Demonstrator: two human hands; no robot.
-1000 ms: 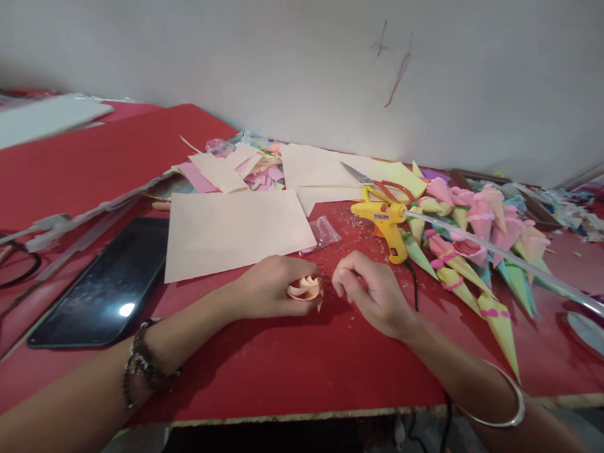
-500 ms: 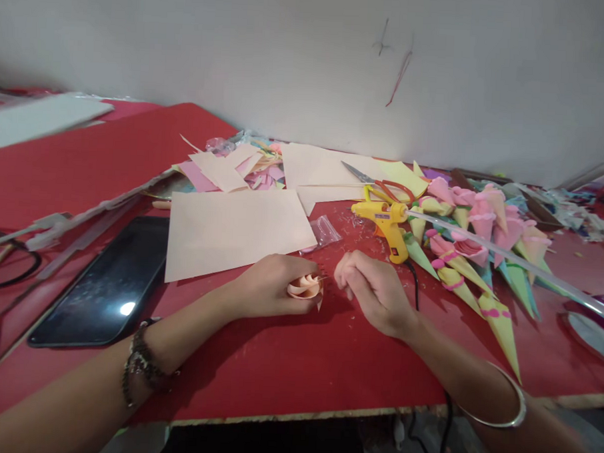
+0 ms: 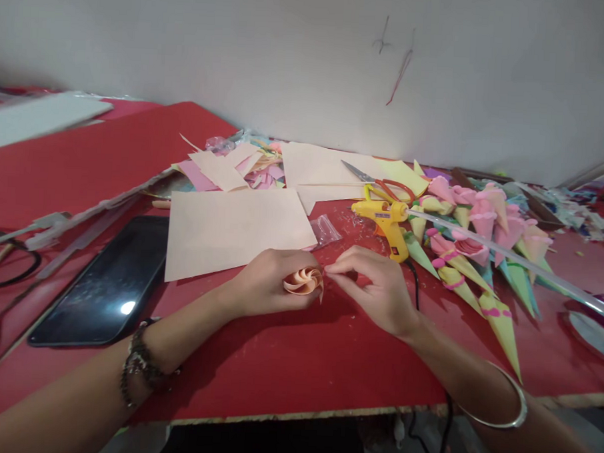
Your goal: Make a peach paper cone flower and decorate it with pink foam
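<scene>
A curled peach paper flower (image 3: 303, 281) with swirling petals is held in my left hand (image 3: 267, 283), its fingers wrapped round it. My right hand (image 3: 374, 288) is just to the right, thumb and forefinger pinched together close to the flower's right edge; whatever is between those fingertips is too small to name. Behind my left hand lies a cream paper sheet (image 3: 236, 230). A yellow glue gun (image 3: 386, 220) with a long clear glue stick (image 3: 505, 255) rests behind my right hand.
Orange-handled scissors (image 3: 394, 189) lie on paper at the back. Several pastel paper cones (image 3: 502, 329) are piled at the right. A black phone (image 3: 104, 281) lies at the left, paper scraps (image 3: 264, 171) behind. The red table (image 3: 296, 366) ends at a rough front edge.
My right hand's fingers have come forward and left into a pinch near the flower. The flower now shows more of its swirled petals in my left hand.
</scene>
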